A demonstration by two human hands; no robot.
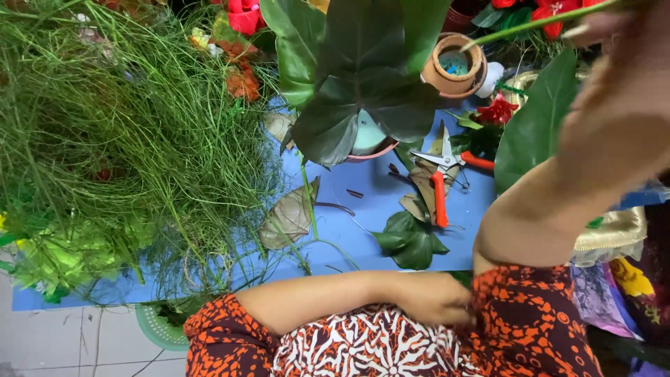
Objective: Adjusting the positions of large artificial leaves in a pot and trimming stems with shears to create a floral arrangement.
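Right hand: the right hand is raised at the 1 o'clock corner of the view, blurred and very close to the camera; its fingers are closed around a thin green stem that runs off to the left, towards 12 o'clock.
Left hand: the left hand lies low at 6 o'clock, pressed against the orange patterned cloth on the person's lap; the fingers curl down onto the fabric, but I cannot tell whether they grasp anything.
Stem: it slants across the top edge, passing just above the clay pot.
Mat: a blue mat covers the floor in the centre, with cut leaves scattered on it.
Shears: orange-handled shears lie on the mat, at 2 o'clock from the left hand, blades open, well apart from both hands.
Large leaves: broad dark green leaves stand at 12 o'clock, hiding most of a pink-rimmed bowl below them.
Grass: a big heap of thin green grass-like strands fills the 9 to 11 o'clock side.
Loose leaf: a dark green leaf rests on the mat just above the left hand; a dry brown leaf lies at its 9 o'clock.
Red flowers: red flowers sit at 1 o'clock near the pot.
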